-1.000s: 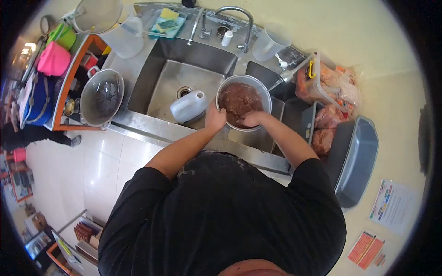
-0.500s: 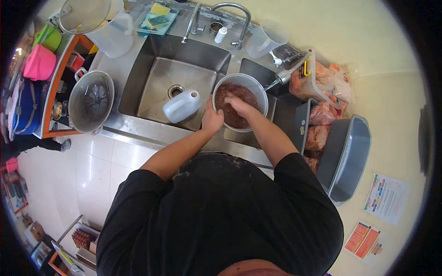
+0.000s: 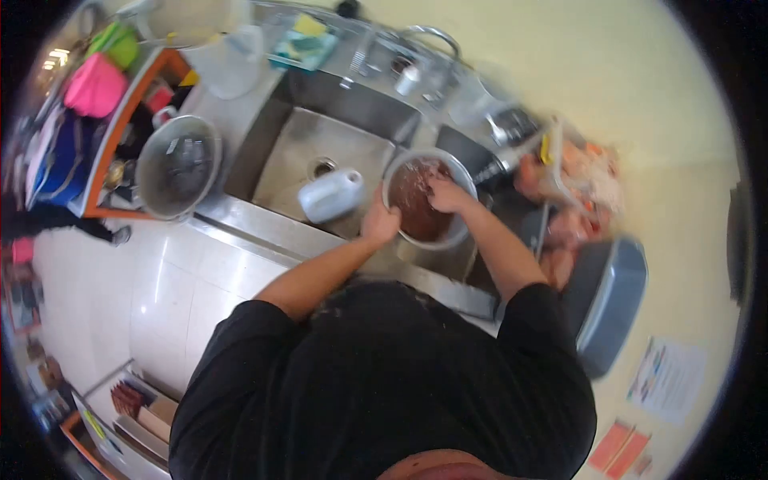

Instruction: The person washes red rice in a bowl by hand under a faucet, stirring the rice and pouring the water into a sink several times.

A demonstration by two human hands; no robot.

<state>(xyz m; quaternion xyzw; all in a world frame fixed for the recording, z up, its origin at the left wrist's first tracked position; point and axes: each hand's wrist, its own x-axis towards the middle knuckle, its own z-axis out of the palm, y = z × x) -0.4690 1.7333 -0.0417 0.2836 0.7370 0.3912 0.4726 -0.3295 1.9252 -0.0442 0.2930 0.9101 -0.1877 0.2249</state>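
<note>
A round metal pot (image 3: 472, 178) holding reddish-brown liquid (image 3: 416, 210) stands over the right part of the sink. My left hand (image 3: 380, 219) grips the pot's left rim, thumb on the inner side. Inside the pot, at the upper right, my right hand (image 3: 448, 194) reaches into the liquid; its fingertips are hidden and blurred. A whitish plastic jug (image 3: 330, 196) lies in the left basin (image 3: 308, 148), just left of my left hand. From the right, a faucet head (image 3: 498, 168) points toward the pot.
A large metal pot (image 3: 178, 166) stands on the left. Sponges in a tray (image 3: 304, 50), a clear pitcher (image 3: 228, 64) and a curved tap (image 3: 436, 34) are at the back. Bagged raw meat (image 3: 588, 180) and a grey tub (image 3: 612, 308) are on the right. Someone's leg (image 3: 88, 224) shows far left.
The view has shifted and blurred, so the sink and pot appear further right and lower. My right hand has moved toward the pot's right side. My left hand still holds the rim.
</note>
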